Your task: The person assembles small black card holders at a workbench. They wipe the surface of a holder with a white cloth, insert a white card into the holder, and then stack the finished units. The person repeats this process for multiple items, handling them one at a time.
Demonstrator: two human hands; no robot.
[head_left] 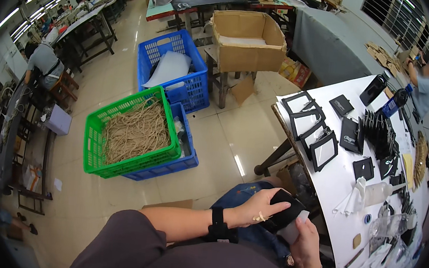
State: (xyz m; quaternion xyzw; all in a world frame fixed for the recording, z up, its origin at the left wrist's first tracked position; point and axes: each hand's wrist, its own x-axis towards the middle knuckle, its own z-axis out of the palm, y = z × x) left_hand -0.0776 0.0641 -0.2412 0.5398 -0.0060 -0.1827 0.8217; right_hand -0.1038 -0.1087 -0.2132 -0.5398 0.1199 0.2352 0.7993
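In the lower centre of the frame, the left hand (261,209) grasps a flat black piece (286,209), its thumb lying across the top; the right hand (308,242), just below and to the right, pinches a small whitish piece (303,215) against the black piece's right edge; both are held above the person's lap, left of the white surface (335,189).

On that surface, at the right of the frame, lie black-bordered windowed pieces (325,151), partly overlapping; a black case (351,135) lies beside them; a white squeeze bottle (377,193) rests farther down; a dark bottle (373,90) stands near the far edge.

Left of centre, a green crate (92,149) holds tan cords (137,130); a blue crate (194,91) sits behind it; a cardboard box (251,58) stands at upper centre.
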